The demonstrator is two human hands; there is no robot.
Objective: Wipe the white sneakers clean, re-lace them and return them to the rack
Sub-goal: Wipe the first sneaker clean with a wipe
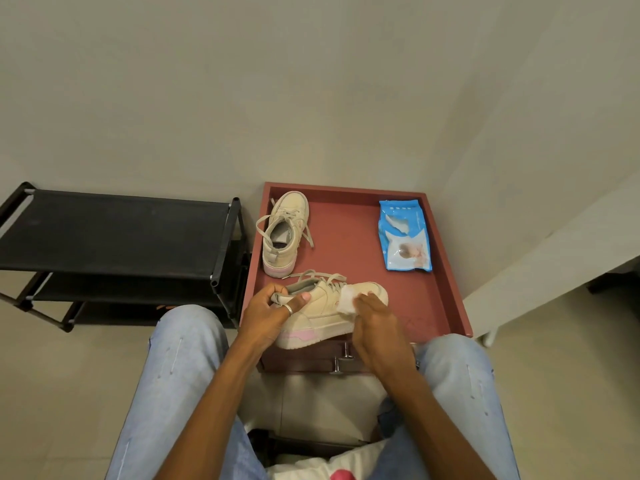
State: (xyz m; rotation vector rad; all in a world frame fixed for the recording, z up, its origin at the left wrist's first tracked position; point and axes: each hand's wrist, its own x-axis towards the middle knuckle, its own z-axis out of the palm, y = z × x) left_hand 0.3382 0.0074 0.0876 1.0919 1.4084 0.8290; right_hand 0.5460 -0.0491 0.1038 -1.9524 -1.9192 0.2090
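A cream-white sneaker point(320, 318) with a pink heel patch lies on its side at the near edge of the red-brown table top point(349, 251), toe pointing right. My left hand point(268, 315) grips its heel collar, thumb on the side. My right hand point(375, 322) holds a white wet wipe point(347, 301) against the toe area. The second sneaker point(284, 233) stands upright at the table's far left, laces loose, toe pointing away. A black shoe rack point(114, 230) stands to the left of the table.
A blue pack of wet wipes point(405, 237) lies at the table's far right. The table has a raised rim and metal drawer handles point(341, 362) at its front. My knees in light jeans flank the table. A white wall rises behind; white furniture stands at right.
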